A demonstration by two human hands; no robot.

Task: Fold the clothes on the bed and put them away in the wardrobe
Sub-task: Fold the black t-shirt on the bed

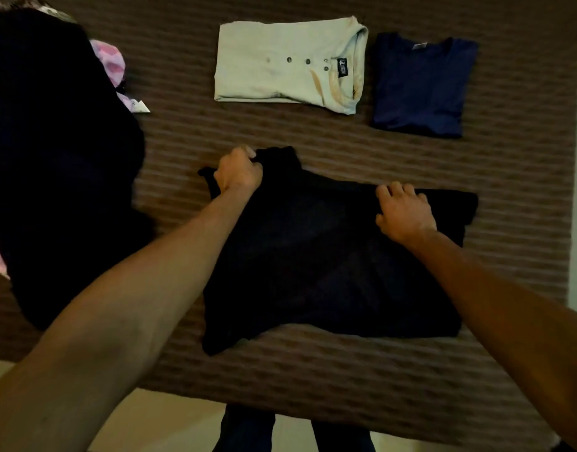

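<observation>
A black garment lies spread on the brown striped bed cover in front of me. My left hand grips its far left corner, fingers curled into the cloth. My right hand rests on the far right part of the garment with fingers bent over the fabric edge. Beyond it lie a folded pale shirt with buttons and, to its right, a folded navy T-shirt.
A heap of dark clothes fills the left side of the bed, with pink patterned fabric showing behind it. The bed's near edge runs across the bottom, with pale floor and my legs below. The bed's right edge is near the frame's right side.
</observation>
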